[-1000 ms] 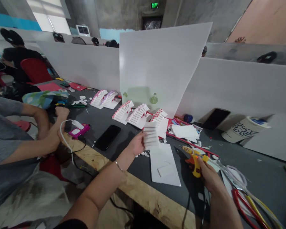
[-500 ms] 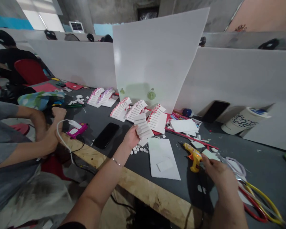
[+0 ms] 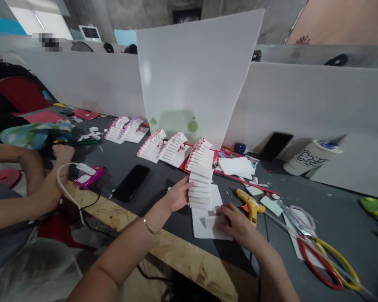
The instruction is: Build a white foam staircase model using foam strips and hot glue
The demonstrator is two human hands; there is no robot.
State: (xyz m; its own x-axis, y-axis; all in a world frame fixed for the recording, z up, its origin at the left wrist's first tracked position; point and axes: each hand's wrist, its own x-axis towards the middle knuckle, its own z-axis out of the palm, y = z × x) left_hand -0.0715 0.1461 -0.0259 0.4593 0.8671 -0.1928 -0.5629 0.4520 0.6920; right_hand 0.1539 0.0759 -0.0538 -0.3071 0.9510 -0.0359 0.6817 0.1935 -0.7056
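My left hand [image 3: 178, 195] pinches a white stepped strip [image 3: 200, 193], a little staircase of narrow slats, by its left edge. The strip is above the far part of a white board [image 3: 199, 228] on the table. My right hand [image 3: 236, 221] is over the board's near right side, its fingers and thumb closed on the right end of a small white rectangular piece [image 3: 211, 222]. A yellow glue gun [image 3: 250, 204] lies just beyond my right hand.
Finished-looking stepped models with red and purple edges [image 3: 173, 147] stand along the back. A black phone [image 3: 131, 183] and a pink power strip [image 3: 90, 177] lie left, near another person's arm [image 3: 34, 191]. Large scissors [image 3: 321, 256] and a white cup [image 3: 311, 157] are on the right.
My right hand has left the glue gun's side and come left to the small white piece on the board. My left hand has brought the stepped strip to the right, over the board.
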